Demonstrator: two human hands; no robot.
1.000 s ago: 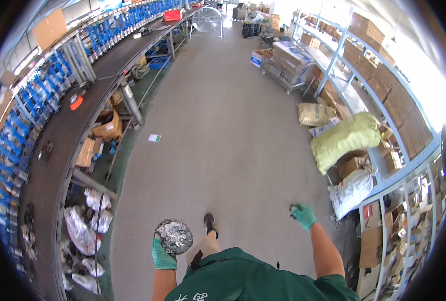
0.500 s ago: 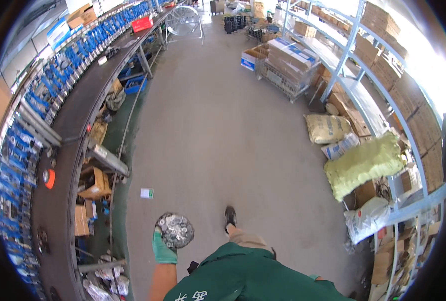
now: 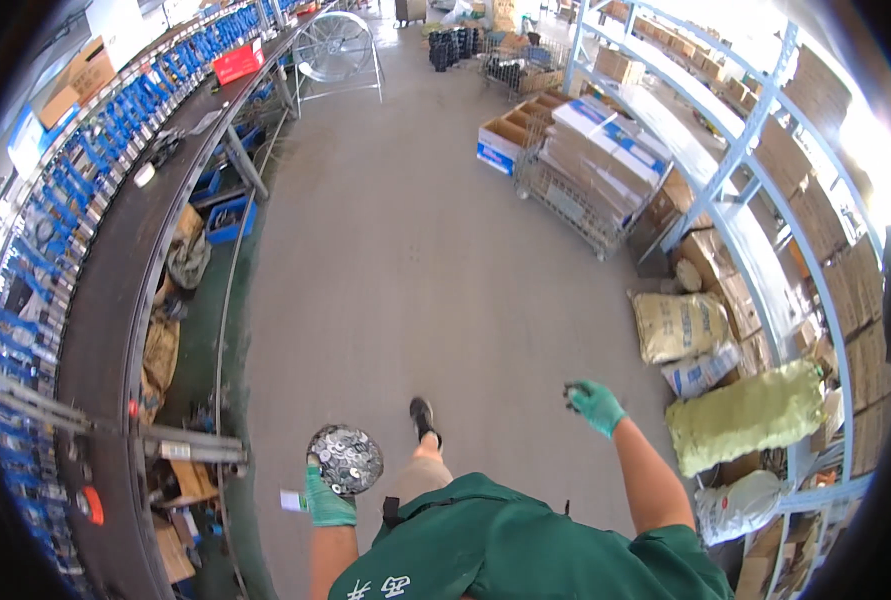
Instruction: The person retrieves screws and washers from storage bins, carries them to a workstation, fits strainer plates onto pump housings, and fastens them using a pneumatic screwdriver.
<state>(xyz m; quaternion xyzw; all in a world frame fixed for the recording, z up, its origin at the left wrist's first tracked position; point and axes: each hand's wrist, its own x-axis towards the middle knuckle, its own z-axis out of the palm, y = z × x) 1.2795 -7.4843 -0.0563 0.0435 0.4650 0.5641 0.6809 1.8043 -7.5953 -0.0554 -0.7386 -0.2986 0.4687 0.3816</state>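
Note:
My left hand (image 3: 331, 503), in a green glove, is closed on the rim of a round bowl (image 3: 315, 462). Loose metal washers (image 3: 347, 458), grey and dark, fill the bowl, which I carry low on my left side. Out to the right, my right hand (image 3: 597, 406) hangs over the floor in a matching glove with darkened fingertips. Its fingers look loosely bent and a little apart, and I can make out nothing held in them. A small white and green card (image 3: 292, 500) lies on the floor beside the bowl.
Along the left runs a long dark workbench (image 3: 115, 290) backed by rows of blue parts (image 3: 60, 225). A floor fan (image 3: 335, 50) stands far ahead. To the right are a wire cart (image 3: 575, 200) of cardboard, stacked sacks (image 3: 750, 415) and blue shelving (image 3: 740, 150).
I have walked forward, so the card, cart and sacks now sit closer. My right arm has swung out into view on the right. The bowl stays in my left hand.

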